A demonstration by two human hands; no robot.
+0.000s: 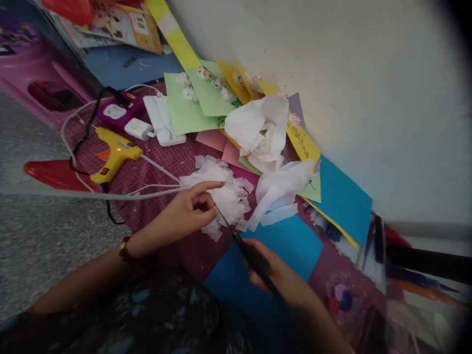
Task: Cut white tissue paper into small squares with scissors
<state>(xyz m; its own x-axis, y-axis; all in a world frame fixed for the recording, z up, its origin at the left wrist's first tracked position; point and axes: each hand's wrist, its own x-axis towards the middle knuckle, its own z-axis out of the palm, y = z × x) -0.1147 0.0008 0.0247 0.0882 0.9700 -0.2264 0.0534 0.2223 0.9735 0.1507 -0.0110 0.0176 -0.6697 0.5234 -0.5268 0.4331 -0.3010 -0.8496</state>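
My right hand (pixel 273 270) is wrapped round the dark handle of a black-handled tool (pixel 254 258). Its thin metal shaft points up and left, and its kind does not show clearly. Close to the tip is my left hand (pixel 195 209), with the index finger stretched out and the thumb and other fingers curled together; what they pinch, if anything, is too small to make out. Beneath and beyond the fingers lies a heap of cut white tissue paper pieces (pixel 236 196). Larger crumpled white tissue paper (pixel 260 125) and a folded white strip (pixel 283 184) lie farther back.
A yellow glue gun (pixel 114 152) with a lit orange light lies at left, near a purple power strip (pixel 118 113), white charger (pixel 138 129) and cables. Green cards (pixel 206 98) with paper flowers lean toward the wall. Blue sheets (pixel 287 241) cover part of the checked cloth (pixel 147 211).
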